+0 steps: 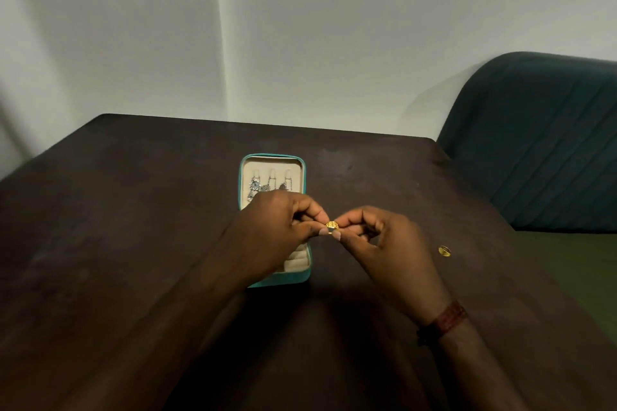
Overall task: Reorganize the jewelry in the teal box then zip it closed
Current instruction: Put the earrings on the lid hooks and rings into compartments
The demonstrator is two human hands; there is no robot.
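Observation:
The teal box [243,173] lies open on the dark table, its cream lining facing up. Silver necklaces [255,188] hang on hooks in its far half. Cream ring rolls [296,260] show in the near half, partly hidden by my left hand [270,227]. A gold filigree ring [332,225] is pinched between the fingertips of my left hand and my right hand [384,243], just above the box's right edge. A second gold ring [444,250] lies loose on the table to the right.
The dark brown table [133,243] reaches a white wall at the back. A dark teal upholstered chair [541,143] stands at the right, beside the table's right edge. A reddish band circles my right wrist [449,319].

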